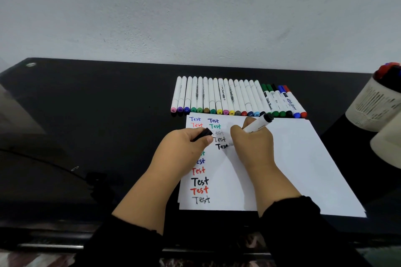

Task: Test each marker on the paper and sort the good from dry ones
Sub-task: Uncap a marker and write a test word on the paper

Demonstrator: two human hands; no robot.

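Currently a black marker [257, 124] is gripped in the curled fingers of the right hand [252, 143], its tip hidden against the paper [293, 158] where a black "Test" is being written. Its cap [202, 134] is pinched in the left hand [184, 147] at nine o'clock. By judgement, recapping follows, then placement with the marker row [234, 97] at twelve o'clock.

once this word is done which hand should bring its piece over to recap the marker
Left, probably. The left hand pinches the small black cap free above the white paper sheet, while the right hand grips the white-barrelled black marker, tip down on the paper.
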